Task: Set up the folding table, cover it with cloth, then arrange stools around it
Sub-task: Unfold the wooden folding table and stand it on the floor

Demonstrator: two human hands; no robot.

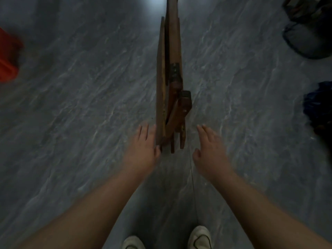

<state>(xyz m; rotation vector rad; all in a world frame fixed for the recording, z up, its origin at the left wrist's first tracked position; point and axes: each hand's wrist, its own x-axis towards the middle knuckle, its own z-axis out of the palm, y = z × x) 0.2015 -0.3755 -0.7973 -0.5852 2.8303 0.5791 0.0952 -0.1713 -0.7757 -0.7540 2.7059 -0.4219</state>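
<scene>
Folding table point(169, 83) on edge on grey marbled floor point(89, 105), left hand point(143, 148) touching it, right hand point(208, 150) spread beside

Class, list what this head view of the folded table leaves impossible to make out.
- Folding table: far end cut off by the top edge.
- Orange thing: blurred, cut by the left edge.
- Dark bundles: cut by the right edge, too dim to identify.
- Left hand: touching the table or not, unclear.
</scene>
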